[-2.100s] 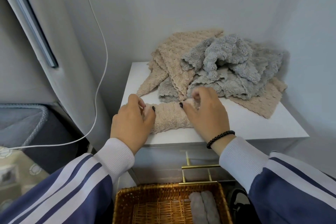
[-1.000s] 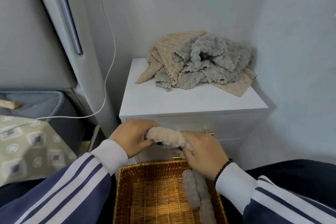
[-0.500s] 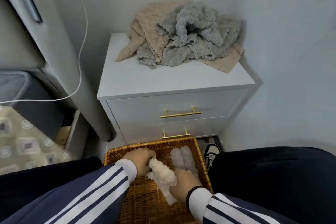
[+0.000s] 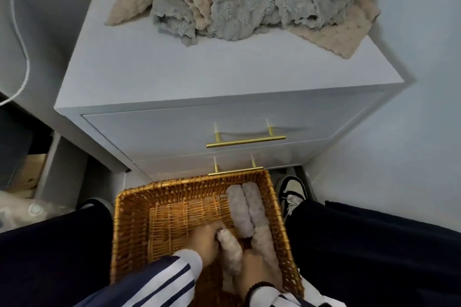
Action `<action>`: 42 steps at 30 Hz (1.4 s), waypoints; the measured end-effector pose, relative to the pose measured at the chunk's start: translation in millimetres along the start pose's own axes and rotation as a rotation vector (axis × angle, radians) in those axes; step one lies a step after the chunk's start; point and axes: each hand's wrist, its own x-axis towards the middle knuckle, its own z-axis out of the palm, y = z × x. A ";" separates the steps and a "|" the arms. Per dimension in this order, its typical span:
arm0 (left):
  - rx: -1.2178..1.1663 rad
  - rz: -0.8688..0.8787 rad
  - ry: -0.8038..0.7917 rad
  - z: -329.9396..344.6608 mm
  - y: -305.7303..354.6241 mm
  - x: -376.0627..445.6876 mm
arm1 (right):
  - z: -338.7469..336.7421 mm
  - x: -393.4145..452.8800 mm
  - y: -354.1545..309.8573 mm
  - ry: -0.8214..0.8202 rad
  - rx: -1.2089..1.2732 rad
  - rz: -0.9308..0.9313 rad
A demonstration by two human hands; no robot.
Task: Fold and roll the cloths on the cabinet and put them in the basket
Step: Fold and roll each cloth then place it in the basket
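Observation:
A woven wicker basket [image 4: 129, 227] sits on the floor between my knees, in front of the white cabinet [image 4: 174, 70]. Inside it, my left hand [image 4: 205, 244] and my right hand [image 4: 252, 269] both hold a rolled beige cloth [image 4: 230, 252], low against the basket's bottom. Two rolled cloths [image 4: 249, 209] lie side by side along the basket's right wall, just right of the held roll. A heap of loose beige and grey cloths [image 4: 239, 0] covers the back of the cabinet top.
The cabinet has two drawers with gold bar handles [image 4: 245, 142]; the lower handle overhangs the basket's far rim. A white cable [image 4: 23, 57] hangs at the left. My shoe [image 4: 291, 192] rests on the floor to the right of the basket.
Both hands carried the rolled beige cloth from the cabinet's front edge down into the basket. The view has tilted downward, and the roll now lies beside the two earlier rolls.

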 end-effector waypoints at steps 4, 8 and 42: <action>-0.166 -0.094 -0.050 31.5 0.7 14.1 | 6.7 11.3 13.8 -0.035 -0.048 0.020; -0.233 -0.194 -0.088 47.1 3.7 27.5 | 12.8 27.3 20.9 -0.131 -0.131 0.011; -0.312 -0.236 -0.098 17.6 30.6 108.1 | 28.9 85.2 22.9 -0.224 -1.561 -0.680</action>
